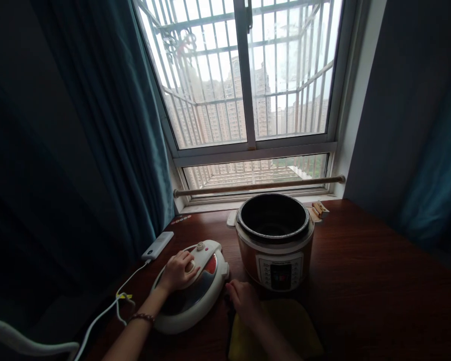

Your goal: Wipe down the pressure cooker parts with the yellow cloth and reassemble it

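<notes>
My left hand (178,271) is closed over the handle of a round white pressure cooker lid (190,320), which rests on the table at the left. A steam valve (200,246) stands on the lid's white bar, beyond my fingers. My right hand (244,299) is closed just right of the lid, its fingers by a small dark piece I cannot make out. Beneath my right wrist lies a yellow-green cloth or pad (291,326) with a dark edge. The electric pressure cooker (246,258) stands lidless beyond it, with its black inner pot (274,215) showing.
At the left table edge lies a white power bank (158,245) with a white cable (103,313) running down from it. A small tan and white object (319,210) sits behind the cooker's right side. A barred window (248,90) and blue curtain (124,125) bound the dark wooden table (357,281).
</notes>
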A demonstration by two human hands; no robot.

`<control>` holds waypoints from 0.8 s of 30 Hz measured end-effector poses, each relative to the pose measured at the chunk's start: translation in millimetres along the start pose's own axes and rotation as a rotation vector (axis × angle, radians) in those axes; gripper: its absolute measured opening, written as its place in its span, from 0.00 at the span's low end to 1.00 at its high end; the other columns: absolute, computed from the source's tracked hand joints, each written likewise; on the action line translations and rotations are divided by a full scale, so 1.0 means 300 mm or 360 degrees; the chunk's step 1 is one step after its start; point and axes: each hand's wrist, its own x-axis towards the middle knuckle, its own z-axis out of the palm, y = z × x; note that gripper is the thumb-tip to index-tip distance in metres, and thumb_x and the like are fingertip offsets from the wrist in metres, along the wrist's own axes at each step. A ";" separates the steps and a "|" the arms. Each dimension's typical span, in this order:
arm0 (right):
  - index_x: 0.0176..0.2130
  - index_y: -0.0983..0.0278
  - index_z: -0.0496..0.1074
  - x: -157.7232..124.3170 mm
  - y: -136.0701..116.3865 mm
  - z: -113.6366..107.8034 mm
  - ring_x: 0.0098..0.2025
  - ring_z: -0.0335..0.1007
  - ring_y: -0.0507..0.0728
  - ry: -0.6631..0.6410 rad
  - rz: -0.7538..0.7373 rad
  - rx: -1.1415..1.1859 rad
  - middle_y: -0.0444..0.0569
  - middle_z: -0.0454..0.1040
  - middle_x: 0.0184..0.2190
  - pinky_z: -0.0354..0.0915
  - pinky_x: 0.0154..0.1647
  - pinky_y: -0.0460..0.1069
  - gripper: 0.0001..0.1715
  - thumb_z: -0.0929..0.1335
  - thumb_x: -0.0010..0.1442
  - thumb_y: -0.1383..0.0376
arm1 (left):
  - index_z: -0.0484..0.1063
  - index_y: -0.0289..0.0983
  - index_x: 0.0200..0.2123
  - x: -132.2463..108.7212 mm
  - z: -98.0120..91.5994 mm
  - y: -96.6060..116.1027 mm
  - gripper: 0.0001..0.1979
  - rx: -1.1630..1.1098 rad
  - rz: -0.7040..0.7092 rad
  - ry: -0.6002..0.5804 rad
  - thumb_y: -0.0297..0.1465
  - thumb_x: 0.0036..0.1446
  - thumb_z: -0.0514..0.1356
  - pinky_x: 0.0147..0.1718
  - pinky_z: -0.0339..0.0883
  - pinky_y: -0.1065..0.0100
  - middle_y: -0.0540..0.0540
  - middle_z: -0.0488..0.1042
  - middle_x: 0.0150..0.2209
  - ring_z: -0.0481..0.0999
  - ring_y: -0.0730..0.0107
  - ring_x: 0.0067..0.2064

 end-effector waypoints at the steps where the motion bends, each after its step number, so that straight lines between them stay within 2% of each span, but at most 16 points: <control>1: 0.29 0.63 0.69 0.001 -0.001 -0.001 0.27 0.68 0.53 0.0002 -0.0001 0.0000 0.47 0.73 0.24 0.49 0.26 0.46 0.25 0.53 0.65 0.55 | 0.72 0.40 0.32 0.002 0.005 -0.004 0.12 -0.0006 0.0001 0.0014 0.41 0.50 0.55 0.41 0.62 0.61 0.43 0.73 0.38 0.70 0.57 0.42; 7: 0.30 0.62 0.69 0.006 0.003 0.018 0.29 0.69 0.53 0.0015 -0.0003 -0.0015 0.47 0.74 0.25 0.50 0.27 0.46 0.25 0.53 0.65 0.54 | 0.72 0.41 0.32 0.003 0.044 -0.028 0.10 -0.0070 -0.0004 0.0143 0.38 0.49 0.55 0.42 0.63 0.59 0.44 0.73 0.36 0.70 0.58 0.41; 11: 0.30 0.62 0.69 0.012 0.001 0.028 0.29 0.70 0.53 0.0026 0.0009 0.0011 0.47 0.74 0.25 0.49 0.27 0.46 0.24 0.53 0.65 0.55 | 0.72 0.41 0.31 -0.011 0.037 -0.054 0.10 -0.0097 -0.0046 0.0236 0.38 0.49 0.55 0.41 0.63 0.60 0.44 0.73 0.36 0.71 0.58 0.41; 14: 0.30 0.62 0.69 0.013 -0.008 0.027 0.28 0.70 0.53 0.0015 0.0014 0.0048 0.47 0.74 0.25 0.50 0.26 0.46 0.24 0.54 0.65 0.55 | 0.71 0.40 0.31 -0.018 -0.004 -0.069 0.10 -0.0099 -0.0063 0.0326 0.38 0.50 0.56 0.41 0.64 0.60 0.44 0.73 0.35 0.71 0.59 0.40; 18: 0.30 0.62 0.69 0.003 -0.026 0.015 0.29 0.70 0.54 -0.0001 -0.0005 0.0060 0.47 0.74 0.26 0.51 0.28 0.46 0.23 0.54 0.65 0.55 | 0.69 0.40 0.31 -0.003 -0.088 -0.068 0.09 -0.0088 -0.0148 0.0583 0.38 0.51 0.56 0.41 0.64 0.61 0.44 0.72 0.34 0.70 0.60 0.40; 24: 0.31 0.63 0.71 -0.062 -0.065 -0.014 0.32 0.71 0.55 -0.0028 -0.0096 0.0121 0.50 0.75 0.28 0.55 0.30 0.46 0.19 0.57 0.63 0.58 | 0.67 0.38 0.29 0.066 -0.212 -0.014 0.10 -0.0052 -0.0336 0.0983 0.38 0.52 0.55 0.40 0.63 0.61 0.45 0.72 0.31 0.69 0.61 0.36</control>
